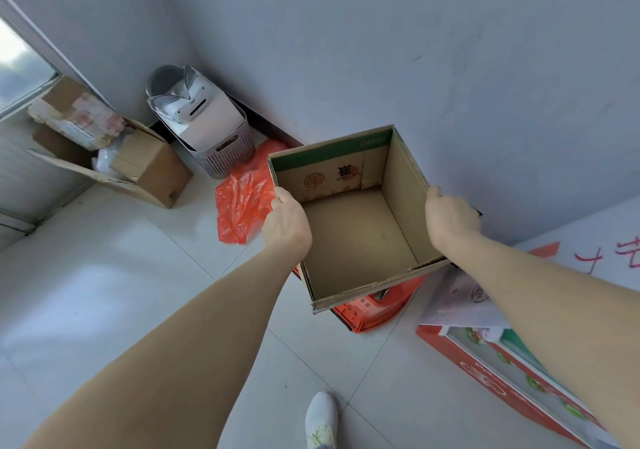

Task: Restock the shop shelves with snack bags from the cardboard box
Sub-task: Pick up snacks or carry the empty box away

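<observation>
Gripping cardboard box (403, 185) by opposite walls: left hand (287, 222) and right hand (450, 220) each curled over a rim | box empty, over red crate (374, 310), contact unclear | risk: thin walls may buckle, box tilts, slips.

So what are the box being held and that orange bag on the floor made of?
The box looks like corrugated cardboard: matte brown, with raw, layered edges at the rim. The orange bag seems to be thin plastic film: glossy, crinkled, slightly translucent.
</observation>
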Demonstrator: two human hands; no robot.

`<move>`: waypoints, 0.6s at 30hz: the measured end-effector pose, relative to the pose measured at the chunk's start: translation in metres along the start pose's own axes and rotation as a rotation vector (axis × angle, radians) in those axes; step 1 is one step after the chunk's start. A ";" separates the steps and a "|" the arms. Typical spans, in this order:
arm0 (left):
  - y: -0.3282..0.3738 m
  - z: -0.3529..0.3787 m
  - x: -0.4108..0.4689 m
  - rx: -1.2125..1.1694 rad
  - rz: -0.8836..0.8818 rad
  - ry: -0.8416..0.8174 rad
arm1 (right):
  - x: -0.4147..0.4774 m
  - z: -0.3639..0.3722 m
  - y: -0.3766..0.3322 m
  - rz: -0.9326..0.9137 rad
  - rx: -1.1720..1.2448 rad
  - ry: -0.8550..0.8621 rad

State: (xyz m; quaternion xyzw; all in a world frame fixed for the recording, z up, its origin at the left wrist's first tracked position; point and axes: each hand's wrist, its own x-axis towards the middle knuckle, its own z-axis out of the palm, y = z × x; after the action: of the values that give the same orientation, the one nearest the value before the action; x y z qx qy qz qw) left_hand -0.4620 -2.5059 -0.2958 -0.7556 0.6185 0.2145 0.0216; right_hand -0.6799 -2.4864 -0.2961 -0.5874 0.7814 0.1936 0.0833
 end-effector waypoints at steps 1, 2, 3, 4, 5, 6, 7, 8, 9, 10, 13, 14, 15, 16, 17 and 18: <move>0.002 0.003 0.002 -0.013 0.003 0.003 | 0.003 0.003 0.000 0.002 0.000 0.004; 0.004 0.005 0.004 -0.025 0.005 0.008 | 0.005 0.005 0.000 0.008 0.006 0.010; 0.006 0.006 0.006 -0.039 0.005 0.013 | 0.007 0.005 0.000 0.014 0.010 0.015; 0.007 0.006 0.007 -0.046 0.004 0.017 | 0.007 0.004 0.000 0.021 0.013 0.013; 0.009 0.005 0.007 -0.046 0.002 0.016 | 0.006 0.002 -0.001 0.028 0.015 0.002; 0.010 0.003 0.006 -0.039 -0.001 0.008 | 0.003 -0.002 -0.002 0.031 0.012 -0.008; 0.011 0.001 0.005 -0.028 -0.005 -0.005 | 0.000 -0.006 -0.004 0.024 -0.001 -0.007; 0.012 -0.002 0.004 -0.016 -0.010 -0.016 | -0.004 -0.011 -0.006 0.003 -0.021 0.000; 0.014 -0.006 0.001 -0.010 -0.018 -0.022 | -0.009 -0.016 -0.008 -0.031 -0.044 0.009; 0.017 -0.011 -0.002 -0.005 -0.021 -0.023 | -0.014 -0.022 -0.011 -0.075 -0.065 0.022; 0.026 -0.035 -0.020 0.018 0.024 -0.006 | -0.035 -0.045 -0.021 -0.204 -0.103 0.084; 0.028 -0.044 -0.029 0.020 0.041 0.000 | -0.045 -0.054 -0.025 -0.237 -0.103 0.105; 0.029 -0.055 -0.039 0.011 0.052 0.007 | -0.056 -0.064 -0.027 -0.268 -0.098 0.124; 0.029 -0.067 -0.050 0.003 0.056 0.012 | -0.068 -0.075 -0.029 -0.298 -0.090 0.144; 0.028 -0.078 -0.064 0.001 0.057 0.020 | -0.081 -0.085 -0.031 -0.327 -0.081 0.163; 0.025 -0.090 -0.079 0.007 0.058 0.032 | -0.095 -0.096 -0.032 -0.360 -0.074 0.186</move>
State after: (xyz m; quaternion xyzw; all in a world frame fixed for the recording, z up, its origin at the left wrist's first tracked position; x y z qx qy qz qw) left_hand -0.4705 -2.4652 -0.1806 -0.7407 0.6411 0.2008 0.0078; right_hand -0.6118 -2.4479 -0.1815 -0.7357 0.6604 0.1490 0.0223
